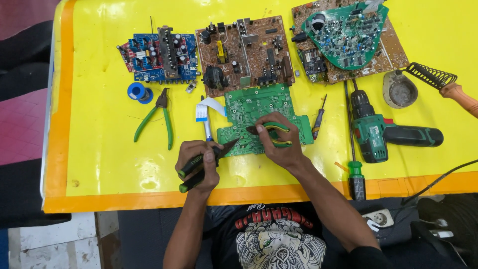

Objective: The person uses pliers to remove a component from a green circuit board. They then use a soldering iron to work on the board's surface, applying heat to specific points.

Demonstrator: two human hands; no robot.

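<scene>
A green circuit board (249, 107) lies flat on the yellow table (99, 139) in front of me. My left hand (201, 164) grips long-nose pliers with black and green handles (195, 169), their tips touching the board's near left corner. My right hand (280, 144) holds green-handled pliers (271, 130), jaws resting on the board's middle.
Behind stand a blue board (159, 57), a brown board (244, 50) and a round green board on a brown one (348, 37). Green pliers (159, 117), blue solder spool (137, 91), screwdrivers (318, 119), green drill (383, 134), soldering iron stand (433, 77) and ribbon cable (206, 107) lie around.
</scene>
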